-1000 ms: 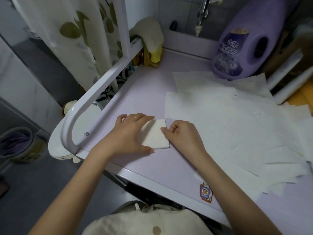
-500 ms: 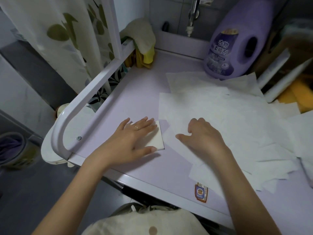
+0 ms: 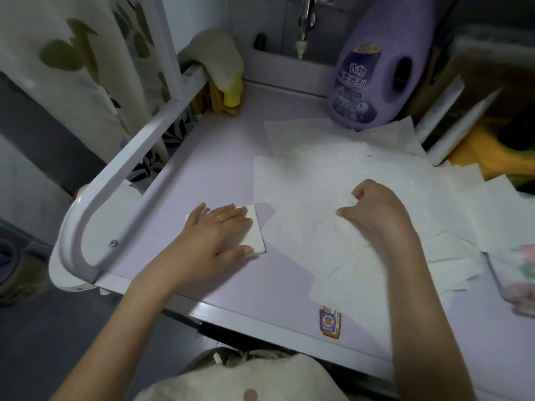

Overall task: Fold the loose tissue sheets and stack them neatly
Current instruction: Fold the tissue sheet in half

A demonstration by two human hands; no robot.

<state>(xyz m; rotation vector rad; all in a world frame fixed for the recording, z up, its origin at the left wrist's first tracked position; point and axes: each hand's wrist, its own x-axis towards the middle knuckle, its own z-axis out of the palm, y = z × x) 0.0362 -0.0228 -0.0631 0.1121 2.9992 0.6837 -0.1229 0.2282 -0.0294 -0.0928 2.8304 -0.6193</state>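
Our left hand presses flat, fingers straight, on the folded tissue on the desk; our right hand pinches a loose tissue sheet.

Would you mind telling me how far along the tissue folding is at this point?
Early on. Done: a folded tissue lies at the front left, pressed flat by the left hand. In hand: the right hand pinches a sheet from the pile. Left: many loose sheets lie spread unfolded across the top, so most of the folding and stacking remains.
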